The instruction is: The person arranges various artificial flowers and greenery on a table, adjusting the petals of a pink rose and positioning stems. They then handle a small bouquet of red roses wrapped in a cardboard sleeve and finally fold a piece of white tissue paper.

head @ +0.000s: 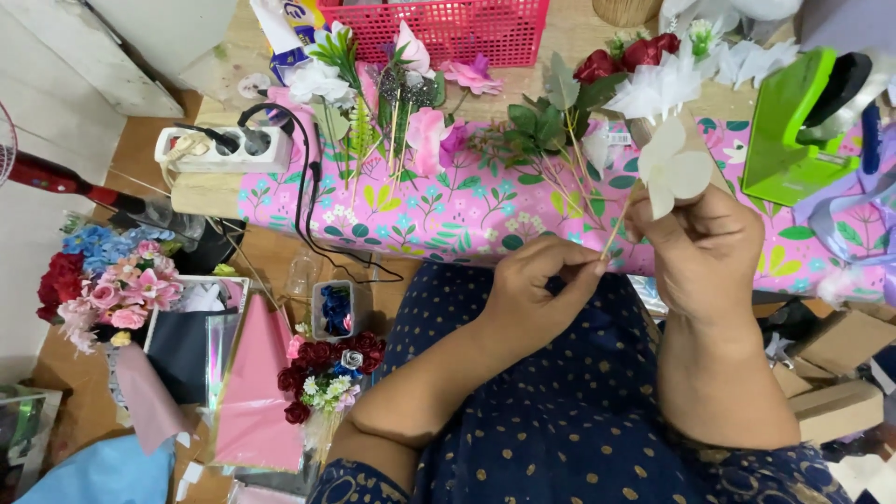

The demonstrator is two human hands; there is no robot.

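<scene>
My right hand (702, 250) holds a white artificial flower (674, 168) upright by its base, just above the pink floral table edge. My left hand (539, 282) pinches the lower end of the flower's thin wooden stick (616, 233) between thumb and fingers. Both hands hover over my lap in dark blue dotted fabric. Several loose artificial flowers and green leaf sprigs (537, 126) lie on the pink floral paper (448, 219) covering the low table in front of me.
A pink plastic basket (448, 26) stands at the back. A white power strip (224, 147) with a black cable sits at the table's left end. A green tape dispenser (793, 121) is at right. Flower bouquets (107, 280), pink paper sheets (252, 392) and cardboard boxes (840, 373) lie on the floor.
</scene>
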